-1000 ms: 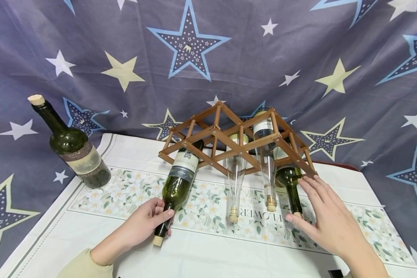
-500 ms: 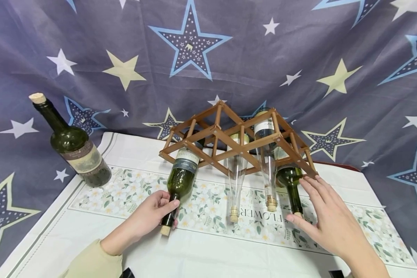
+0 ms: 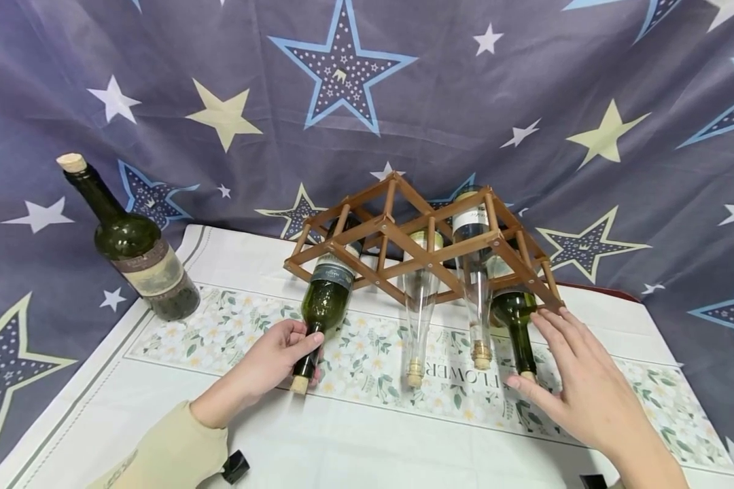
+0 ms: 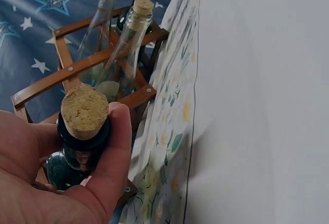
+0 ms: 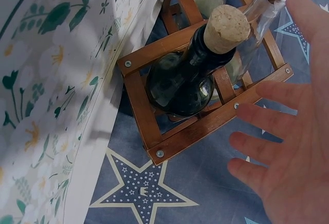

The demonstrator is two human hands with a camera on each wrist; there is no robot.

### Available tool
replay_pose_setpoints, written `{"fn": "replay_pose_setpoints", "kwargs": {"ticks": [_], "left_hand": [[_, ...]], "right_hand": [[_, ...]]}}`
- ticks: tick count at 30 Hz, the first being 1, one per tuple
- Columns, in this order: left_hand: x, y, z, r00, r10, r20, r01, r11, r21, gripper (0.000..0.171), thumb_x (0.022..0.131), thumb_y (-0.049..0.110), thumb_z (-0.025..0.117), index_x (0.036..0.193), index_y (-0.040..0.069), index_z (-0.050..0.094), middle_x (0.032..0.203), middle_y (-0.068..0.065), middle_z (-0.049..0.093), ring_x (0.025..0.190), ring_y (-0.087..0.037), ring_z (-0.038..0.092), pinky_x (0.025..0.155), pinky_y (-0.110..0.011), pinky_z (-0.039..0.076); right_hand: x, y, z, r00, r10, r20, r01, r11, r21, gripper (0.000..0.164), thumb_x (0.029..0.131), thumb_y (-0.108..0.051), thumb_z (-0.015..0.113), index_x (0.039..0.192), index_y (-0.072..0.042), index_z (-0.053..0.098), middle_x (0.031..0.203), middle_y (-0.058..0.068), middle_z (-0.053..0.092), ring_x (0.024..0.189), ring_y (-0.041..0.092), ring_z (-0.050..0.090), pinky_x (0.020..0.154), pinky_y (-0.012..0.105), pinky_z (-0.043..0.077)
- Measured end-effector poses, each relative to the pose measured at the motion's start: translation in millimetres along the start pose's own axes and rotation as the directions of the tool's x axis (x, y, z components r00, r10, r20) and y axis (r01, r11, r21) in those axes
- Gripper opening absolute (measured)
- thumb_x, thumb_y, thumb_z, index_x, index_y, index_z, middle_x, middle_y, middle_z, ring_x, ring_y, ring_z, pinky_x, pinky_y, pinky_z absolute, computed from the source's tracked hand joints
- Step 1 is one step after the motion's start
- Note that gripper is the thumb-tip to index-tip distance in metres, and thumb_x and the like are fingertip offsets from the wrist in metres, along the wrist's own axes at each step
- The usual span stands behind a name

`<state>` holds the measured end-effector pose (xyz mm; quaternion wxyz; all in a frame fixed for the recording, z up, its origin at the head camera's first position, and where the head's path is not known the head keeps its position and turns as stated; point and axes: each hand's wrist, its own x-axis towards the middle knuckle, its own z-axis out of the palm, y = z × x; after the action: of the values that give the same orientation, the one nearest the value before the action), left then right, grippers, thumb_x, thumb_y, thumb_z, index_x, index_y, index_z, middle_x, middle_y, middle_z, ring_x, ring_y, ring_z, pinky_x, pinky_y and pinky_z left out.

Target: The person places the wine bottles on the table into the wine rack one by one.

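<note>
My left hand (image 3: 283,360) grips the neck of a corked green wine bottle (image 3: 325,303), whose base end lies inside the left cell of the wooden wine rack (image 3: 384,224). The bottle's cork (image 4: 85,110) shows above the thumb and fingers in the left wrist view. My right hand (image 3: 587,380) has its fingers extended beside the rack's right end, fingertips right at the frame. Close to it, another green wine bottle (image 5: 187,75) lies in the rack's right cell, cork toward me. Two clear glass bottles, one at the middle (image 3: 420,305) and one farther right (image 3: 474,292), rest in the rack.
A corked green wine bottle (image 3: 143,261) stands upright at the table's left. A floral runner (image 3: 232,333) crosses the white tablecloth (image 3: 367,441). Behind the rack hangs a star-patterned curtain (image 3: 428,122). A small black object (image 3: 235,467) is near the left sleeve.
My left hand has pushed the green wine bottle farther into the rack, away from me and slightly right. The right hand has stayed beside the rack's right end.
</note>
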<state>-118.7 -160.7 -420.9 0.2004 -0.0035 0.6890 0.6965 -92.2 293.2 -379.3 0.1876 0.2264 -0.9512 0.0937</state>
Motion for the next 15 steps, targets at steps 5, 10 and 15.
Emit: {"fn": "replay_pose_setpoints", "kwargs": {"ticks": [5,10,15], "left_hand": [[4.0,3.9,-0.3,1.0,0.002,0.0,-0.002,1.0,0.015,0.046,0.102,0.029,0.058,0.121,-0.008,0.037,0.106,-0.029,0.058,0.074,-0.037,0.068,0.071,-0.049,0.058],[7.6,6.3,-0.9,1.0,0.003,-0.013,-0.003,1.0,0.019,0.047,0.102,0.029,0.057,0.122,-0.007,0.036,0.108,-0.03,0.057,0.071,-0.033,0.068,0.069,-0.048,0.058],[8.8,7.4,-0.4,1.0,-0.007,-0.026,0.007,1.0,0.023,0.051,0.101,0.032,0.058,0.125,-0.006,0.036,0.111,-0.03,0.057,0.07,-0.031,0.068,0.069,-0.047,0.058]], "right_hand": [[0.0,0.3,-0.2,1.0,0.004,0.001,-0.004,1.0,-0.002,0.1,0.078,-0.062,0.074,0.157,-0.017,0.034,0.15,0.014,0.043,0.147,0.034,0.022,0.118,0.047,0.018],[0.7,0.0,0.0,1.0,0.006,0.006,-0.006,1.0,-0.003,0.1,0.078,-0.063,0.073,0.158,-0.017,0.033,0.15,0.014,0.043,0.147,0.034,0.022,0.119,0.045,0.015],[0.4,-0.1,0.1,1.0,0.008,0.009,-0.008,1.0,-0.006,0.1,0.078,-0.063,0.073,0.158,-0.017,0.033,0.15,0.014,0.043,0.147,0.034,0.023,0.119,0.045,0.015]]}}
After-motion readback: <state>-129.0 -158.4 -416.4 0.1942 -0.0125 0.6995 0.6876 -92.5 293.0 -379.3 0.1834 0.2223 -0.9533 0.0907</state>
